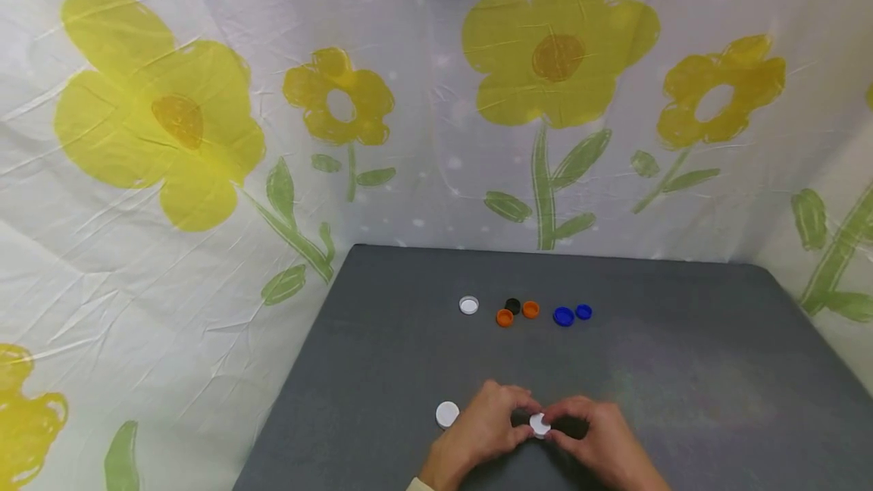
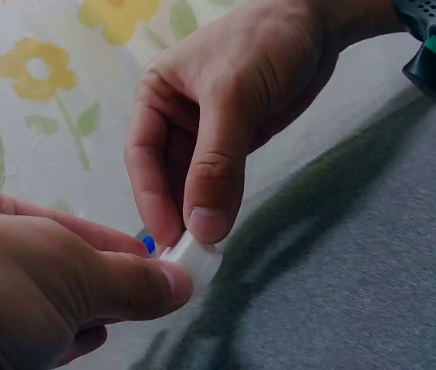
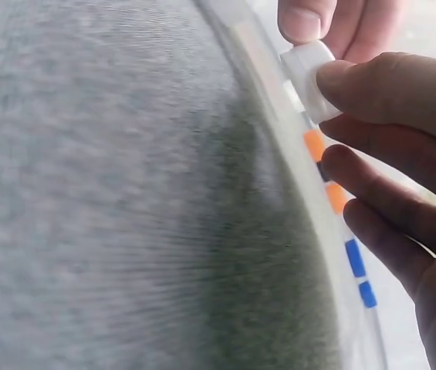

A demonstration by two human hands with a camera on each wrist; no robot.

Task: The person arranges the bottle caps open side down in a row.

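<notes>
Both hands meet at a small round white cap (image 1: 539, 425) held up near the table's front. Thumb and fingers of the left hand (image 1: 486, 421) pinch its left side. From the opposite side, the right hand (image 1: 600, 442) pinches it too. The left wrist view shows the white cap (image 2: 194, 262) tilted between both thumbs. In the right wrist view the right thumb lies on the face of the white cap (image 3: 310, 81), its lower fingers spread apart. Another larger white cap (image 1: 447, 414) lies on the table just left of the left hand.
Farther back on the grey table (image 1: 382, 347) lie a white cap (image 1: 468, 305), a black cap (image 1: 513, 306), an orange cap (image 1: 505, 317) beside another orange cap (image 1: 530, 310), a larger blue cap (image 1: 563, 316) and a smaller blue cap (image 1: 583, 312). A flowered curtain (image 1: 423, 97) hangs behind.
</notes>
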